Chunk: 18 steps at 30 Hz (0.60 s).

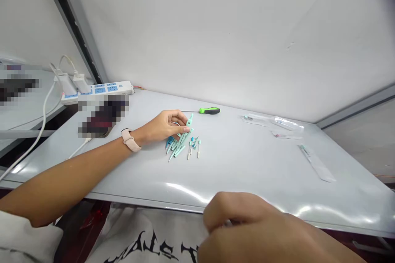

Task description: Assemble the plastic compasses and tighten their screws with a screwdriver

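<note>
My left hand, with a pale watch band on its wrist, pinches a mint-green pen part between thumb and fingers. Below and around it lies a loose pile of mint and blue pen parts, some with pointed metal tips. To the right of the pile are several small white tubes with mint or blue ends and a few small blue-green pieces. My right hand is close to the camera, low in view, its fingers curled; what they hold, if anything, is hidden.
Behind the pile lies a green-and-black screwdriver. Clear plastic sleeves with small pieces are spread on the right of the grey table. At the back left, a white power strip carries plugs and cables near a pixelated dark object.
</note>
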### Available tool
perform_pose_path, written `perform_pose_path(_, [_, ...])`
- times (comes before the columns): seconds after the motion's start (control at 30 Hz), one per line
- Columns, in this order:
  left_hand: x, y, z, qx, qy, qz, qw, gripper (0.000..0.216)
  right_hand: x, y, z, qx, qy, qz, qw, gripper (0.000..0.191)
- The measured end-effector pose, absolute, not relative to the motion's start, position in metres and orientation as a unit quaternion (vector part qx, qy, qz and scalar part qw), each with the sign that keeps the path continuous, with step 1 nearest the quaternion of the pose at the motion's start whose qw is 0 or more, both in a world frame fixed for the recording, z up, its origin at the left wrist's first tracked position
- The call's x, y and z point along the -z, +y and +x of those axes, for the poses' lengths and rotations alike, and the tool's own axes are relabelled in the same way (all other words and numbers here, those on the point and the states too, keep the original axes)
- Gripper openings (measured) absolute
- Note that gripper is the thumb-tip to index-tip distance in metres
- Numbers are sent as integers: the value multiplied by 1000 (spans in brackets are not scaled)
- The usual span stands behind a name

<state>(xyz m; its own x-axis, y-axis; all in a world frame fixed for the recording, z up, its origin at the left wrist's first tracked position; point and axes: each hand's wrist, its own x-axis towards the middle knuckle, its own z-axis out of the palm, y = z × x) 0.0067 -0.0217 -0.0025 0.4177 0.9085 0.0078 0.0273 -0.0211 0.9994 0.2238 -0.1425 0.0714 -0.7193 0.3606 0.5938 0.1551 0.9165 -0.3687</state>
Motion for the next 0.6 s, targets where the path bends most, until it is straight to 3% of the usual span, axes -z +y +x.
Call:
perform_pose_path(0.4, [5, -20, 6, -389, 376, 605, 585, 40, -34, -90, 207, -164, -898, -98, 396, 36])
perform_pose_path(0.6, [6, -20, 6, -391, 375, 598, 590, 40, -53, -105, 202, -251, -868, -105, 415, 20])
